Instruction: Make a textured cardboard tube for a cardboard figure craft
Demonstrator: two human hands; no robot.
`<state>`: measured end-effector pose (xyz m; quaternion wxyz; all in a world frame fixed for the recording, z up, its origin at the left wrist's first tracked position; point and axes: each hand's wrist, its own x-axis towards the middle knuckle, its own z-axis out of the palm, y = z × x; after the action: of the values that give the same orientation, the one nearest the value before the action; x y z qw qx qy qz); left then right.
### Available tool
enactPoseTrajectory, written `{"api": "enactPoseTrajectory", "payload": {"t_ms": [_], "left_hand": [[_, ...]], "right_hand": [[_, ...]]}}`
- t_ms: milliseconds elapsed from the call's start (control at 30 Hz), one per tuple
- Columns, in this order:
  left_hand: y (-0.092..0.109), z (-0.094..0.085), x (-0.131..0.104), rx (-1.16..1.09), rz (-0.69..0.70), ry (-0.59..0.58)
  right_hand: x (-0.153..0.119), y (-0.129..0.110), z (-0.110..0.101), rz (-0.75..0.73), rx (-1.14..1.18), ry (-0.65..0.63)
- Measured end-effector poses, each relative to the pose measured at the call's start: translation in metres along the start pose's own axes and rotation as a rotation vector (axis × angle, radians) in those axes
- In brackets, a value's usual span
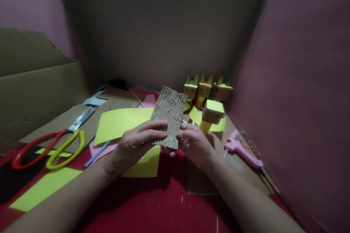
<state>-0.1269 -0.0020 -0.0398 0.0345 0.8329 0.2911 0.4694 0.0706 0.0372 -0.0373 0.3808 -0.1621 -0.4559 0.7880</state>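
Note:
Between my two hands I hold up a torn rectangle of corrugated cardboard (171, 111), its ridged side facing me. The fingers of my left hand (138, 136) lie across its lower left part. At its lower right edge my right hand (193, 140) pinches it, some fingertips hidden behind. Just past my left hand is a large yellow paper sheet (117, 123), with a smaller yellow paper piece (144, 164) below. To the right of my right hand stands a small box-headed paper figure (213, 111) with a yellow top.
Red-and-yellow-handled scissors (67, 131) and a blue pen-like stick (97, 153) lie at left. A pink glue gun (242, 149) rests on cardboard at right. Several eared box figures (205, 89) stand at the back. A big cardboard box (41, 94) and a pink wall (295, 98) flank the red-covered table.

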Motion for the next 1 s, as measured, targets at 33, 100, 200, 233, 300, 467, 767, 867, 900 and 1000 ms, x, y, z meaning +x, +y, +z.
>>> {"api": "enactPoseTrajectory", "payload": {"t_ms": [33,100,200,233,300,467,767,867,900,1000], "left_hand": [[0.000,0.000,0.000,0.012,0.005,-0.004],[0.001,0.001,0.001,0.037,0.017,-0.007],[0.001,0.001,0.003,0.065,0.037,-0.008],[0.002,0.001,0.003,0.075,0.045,-0.006],[0.002,0.002,0.004,0.104,0.056,0.007],[0.001,0.003,0.004,0.205,0.073,0.072],[-0.004,-0.004,0.000,0.266,-0.044,-0.038],[0.002,-0.004,0.003,0.370,-0.076,0.105],[0.006,-0.004,0.005,0.399,-0.063,0.149],[0.016,0.000,0.009,0.423,0.012,0.137]], "right_hand": [[0.000,0.000,0.001,-0.006,-0.006,0.010],[-0.001,0.001,0.002,-0.016,-0.026,0.046],[-0.001,0.001,0.004,-0.044,-0.061,0.110],[-0.001,0.001,0.005,-0.049,-0.063,0.122],[0.000,0.001,0.005,-0.079,-0.037,0.144],[0.000,0.000,0.005,-0.125,0.056,0.139],[0.001,0.000,0.007,-0.128,0.006,0.284],[0.001,0.001,0.007,-0.140,-0.019,0.339],[0.001,0.001,0.008,-0.146,-0.030,0.348],[0.000,0.003,0.011,-0.157,-0.068,0.326]]}}
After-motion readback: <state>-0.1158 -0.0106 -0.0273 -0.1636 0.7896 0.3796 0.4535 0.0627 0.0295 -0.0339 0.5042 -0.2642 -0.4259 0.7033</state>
